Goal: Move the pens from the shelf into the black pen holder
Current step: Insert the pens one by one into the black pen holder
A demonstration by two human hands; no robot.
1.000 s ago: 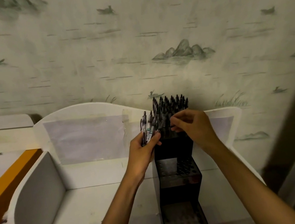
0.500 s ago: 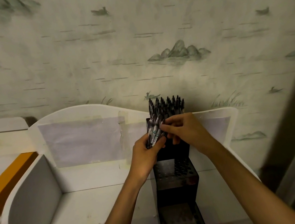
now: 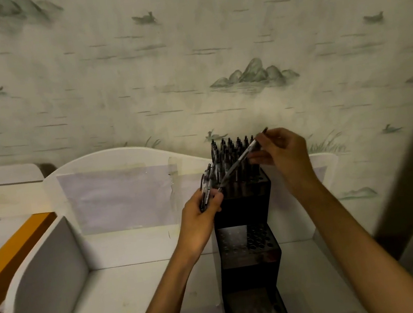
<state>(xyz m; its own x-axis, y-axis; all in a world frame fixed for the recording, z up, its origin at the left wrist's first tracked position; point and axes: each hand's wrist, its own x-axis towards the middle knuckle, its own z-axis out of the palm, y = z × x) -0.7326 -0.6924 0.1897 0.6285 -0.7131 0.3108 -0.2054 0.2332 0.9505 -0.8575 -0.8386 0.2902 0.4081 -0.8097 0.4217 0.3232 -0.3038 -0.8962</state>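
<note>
Lifted right hand point(image 3: 283, 156) pinches one pen point(image 3: 240, 160); left hand point(image 3: 200, 215) grips pen bundle point(image 3: 207, 182).

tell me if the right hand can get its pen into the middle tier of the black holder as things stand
Probably yes. The right hand holds one pen above the full top tier; the middle tier just below shows open holes, with nothing over it.

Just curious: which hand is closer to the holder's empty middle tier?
Left. The left hand grips spare pens just above-left of the middle tier; the right hand holds one pen higher, by the full top tier.
</note>
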